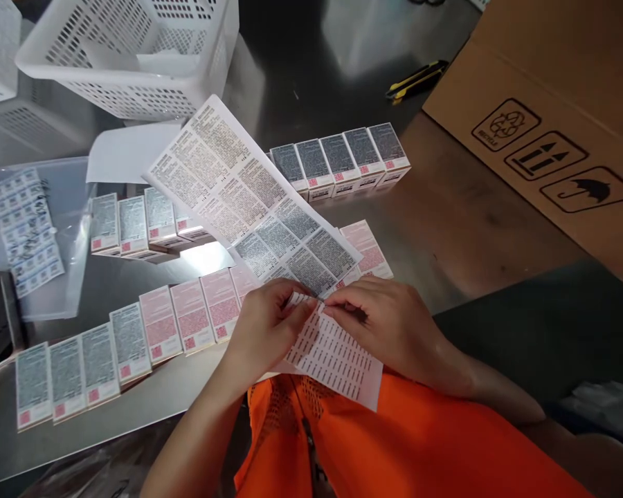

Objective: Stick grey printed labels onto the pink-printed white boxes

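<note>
A long sheet of printed labels [254, 200] slants up and away from my hands, over the small boxes. My left hand [270, 321] pinches its near end, thumb and fingertips together. Close beside it, my right hand [399, 325] also pinches at that end. Below the fingertips hangs white paper with rows of small dark print [337, 356]; whether it is the same sheet bent over, I cannot tell. Small boxes with pink or grey labels [158, 321] stand in a slanting row left of my left hand. Another pink-labelled box [366, 249] is partly hidden behind the sheet.
More small boxes stand in rows behind [337, 159] and at left [132, 221]. A white perforated basket [202, 90] is at the back. On the left lies a clear plastic bag [75, 242] with a sticker sheet [28, 228]. A yellow-black cutter [416, 81] lies by a cardboard carton [550, 104].
</note>
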A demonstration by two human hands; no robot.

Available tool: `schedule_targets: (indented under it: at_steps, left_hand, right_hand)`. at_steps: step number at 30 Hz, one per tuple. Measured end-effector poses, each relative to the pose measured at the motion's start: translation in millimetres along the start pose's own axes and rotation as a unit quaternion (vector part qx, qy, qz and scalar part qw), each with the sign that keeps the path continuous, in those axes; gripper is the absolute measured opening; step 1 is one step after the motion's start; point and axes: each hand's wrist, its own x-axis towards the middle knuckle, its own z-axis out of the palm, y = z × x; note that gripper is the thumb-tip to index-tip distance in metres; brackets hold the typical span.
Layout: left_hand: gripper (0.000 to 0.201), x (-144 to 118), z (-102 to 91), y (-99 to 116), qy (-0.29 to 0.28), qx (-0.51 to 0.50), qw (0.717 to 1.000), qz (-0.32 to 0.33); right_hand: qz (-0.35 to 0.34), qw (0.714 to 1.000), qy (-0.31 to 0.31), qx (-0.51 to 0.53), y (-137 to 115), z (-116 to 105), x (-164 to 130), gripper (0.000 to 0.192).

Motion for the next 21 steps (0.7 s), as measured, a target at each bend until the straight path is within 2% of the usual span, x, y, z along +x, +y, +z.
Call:
schedule_targets:
  at_steps: [3, 5, 7, 10, 12, 14, 17, 21]
  left_hand:
    - [0.014, 1, 2.7, 1, 0.008, 0.018, 1.000, 0.009]
    - [0.014, 2, 4.2, 1, 0.012, 0.035, 0.999, 0.020]
    - [0.015, 2, 5.0, 2, 0.015, 0.047, 0.998, 0.031]
    - [0.017, 0, 5.0, 3, 0.005, 0.061, 0.997, 0.040]
    - [0.016, -4, 5.7, 5, -0.008, 0.078, 0.996, 0.046]
    - [0.014, -10, 8.2, 5, -0.009, 0.097, 0.993, 0.066]
    - [0.013, -21, 14.9, 3, 0.019, 0.119, 0.986, 0.118]
    - [0.007, -34, 24.6, -6, 0.072, 0.151, 0.968, 0.185]
  right_hand:
    - [-0.037, 0.997, 0.016, -0.064, -5, 4, -3, 0.019]
    - [-0.053, 0.994, 0.003, -0.095, -8, 5, -4, 0.021]
    - [-0.057, 0.996, -0.014, -0.071, -7, 1, -4, 0.019]
    - [0.009, 0.999, -0.008, 0.050, 3, -13, 1, 0.014]
    - [0.095, 0.988, 0.032, 0.114, 16, -23, 7, 0.011]
    - [0.158, 0.973, 0.045, 0.160, 32, -26, 15, 0.013]
    - [0.184, 0.962, -0.008, 0.202, 50, -23, 23, 0.022]
    - [0.180, 0.975, -0.029, 0.130, 53, -16, 26, 0.023]
